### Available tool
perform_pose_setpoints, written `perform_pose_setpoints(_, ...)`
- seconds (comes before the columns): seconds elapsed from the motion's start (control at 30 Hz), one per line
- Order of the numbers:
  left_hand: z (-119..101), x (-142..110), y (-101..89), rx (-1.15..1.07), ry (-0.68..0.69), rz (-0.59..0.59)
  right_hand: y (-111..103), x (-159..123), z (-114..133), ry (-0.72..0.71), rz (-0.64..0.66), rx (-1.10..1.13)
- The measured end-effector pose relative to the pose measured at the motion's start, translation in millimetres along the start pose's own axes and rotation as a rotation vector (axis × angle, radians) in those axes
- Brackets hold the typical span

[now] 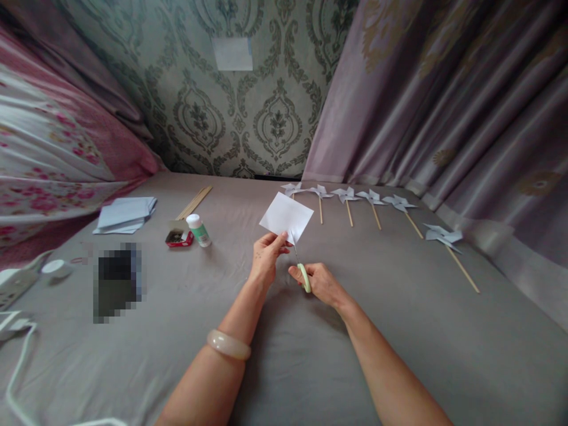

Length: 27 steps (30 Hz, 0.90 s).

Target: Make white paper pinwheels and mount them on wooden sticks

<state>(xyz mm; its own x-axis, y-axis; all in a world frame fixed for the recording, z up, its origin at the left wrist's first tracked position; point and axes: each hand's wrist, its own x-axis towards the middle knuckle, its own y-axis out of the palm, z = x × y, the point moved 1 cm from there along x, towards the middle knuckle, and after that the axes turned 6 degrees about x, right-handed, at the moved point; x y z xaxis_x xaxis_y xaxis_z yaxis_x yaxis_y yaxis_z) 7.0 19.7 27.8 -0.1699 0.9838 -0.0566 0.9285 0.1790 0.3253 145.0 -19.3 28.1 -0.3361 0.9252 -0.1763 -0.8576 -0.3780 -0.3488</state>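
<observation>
A square sheet of white paper (286, 216) is pinched by its near edge in my left hand (266, 254), held up above the grey cloth. My right hand (322, 283) grips a pair of scissors (304, 277) with pale green handles. The scissor blades meet the paper at its near corner, just right of my left thumb. Whether the blades are apart or together is too small to tell. Behind the paper, several white paper pinwheels (347, 194) on wooden sticks lie in a row that curves to the right.
To the left lie a stack of white paper (125, 215), thin wooden sticks (195, 201), a small red box (178, 238) of small items and a white-and-green bottle (199, 230). A blurred dark object (116, 281), a power strip (18, 287) and a white cable (20, 367) are nearer.
</observation>
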Motion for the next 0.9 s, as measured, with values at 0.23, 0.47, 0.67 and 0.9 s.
perform_pose_setpoints(0.23,0.2,0.5,-0.6,-0.008,0.001,0.007,0.5,0.1,-0.5,-0.005,-0.029,-0.013)
perform_pose_setpoints(0.47,-0.9,-0.1,-0.2,-0.008,-0.006,0.005,0.6,2.7,-4.4,-0.013,-0.052,-0.07)
perform_pose_setpoints(0.67,-2.6,-0.4,0.8,-0.01,-0.012,-0.004,0.5,2.2,-3.9,-0.007,-0.064,-0.076)
perform_pose_setpoints(0.9,-0.9,0.2,-0.2,-0.017,-0.015,-0.003,0.2,1.7,-0.8,-0.003,-0.075,-0.091)
